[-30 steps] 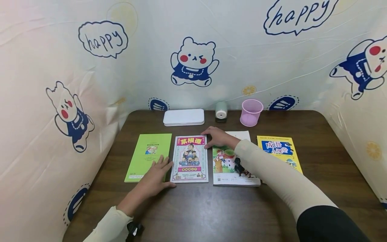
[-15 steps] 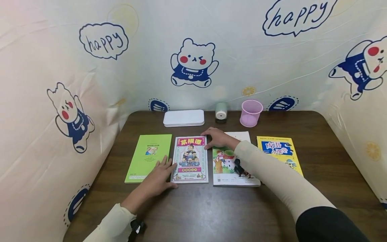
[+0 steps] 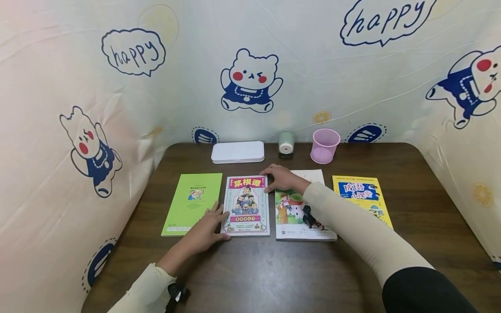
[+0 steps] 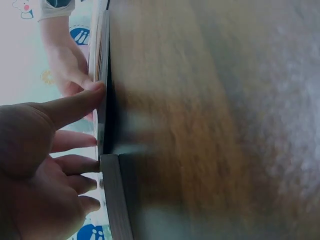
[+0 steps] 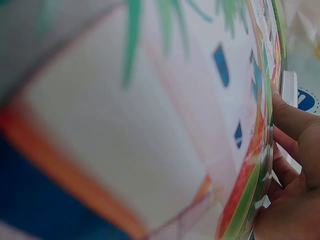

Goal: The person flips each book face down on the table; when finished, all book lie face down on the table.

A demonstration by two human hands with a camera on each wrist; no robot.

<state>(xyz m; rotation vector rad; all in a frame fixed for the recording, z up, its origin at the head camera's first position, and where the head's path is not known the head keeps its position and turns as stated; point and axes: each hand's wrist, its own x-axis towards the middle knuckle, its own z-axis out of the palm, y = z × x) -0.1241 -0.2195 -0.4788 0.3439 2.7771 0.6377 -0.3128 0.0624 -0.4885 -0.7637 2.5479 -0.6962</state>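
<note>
A book with a pink-banded cover (image 3: 245,206) lies face up on the table in the head view. My left hand (image 3: 201,232) is at its lower left corner, thumb along the bottom edge and fingers spread by the left edge. In the left wrist view this hand (image 4: 50,165) has a fairly straight thumb (image 4: 75,106) against a book edge. At the upper right corner my right hand (image 3: 285,177) holds the book, bent fingers at the top and thumb on the right edge. That forearm crosses above a white illustrated book (image 3: 301,234) and partly hides it.
A green book (image 3: 195,182) lies to the left, a yellow book (image 3: 358,187) to the right. Along the back of the brown table (image 3: 270,274) are a white flat case (image 3: 238,152), a small green-and-black device (image 3: 286,145) and a pink cup (image 3: 325,148). A printed curtain (image 3: 188,87) hangs behind.
My left hand has shifted slightly right, its fingers and thumb now closer in at the pink-banded book's lower left corner. The right hand has stayed at the opposite corner.
</note>
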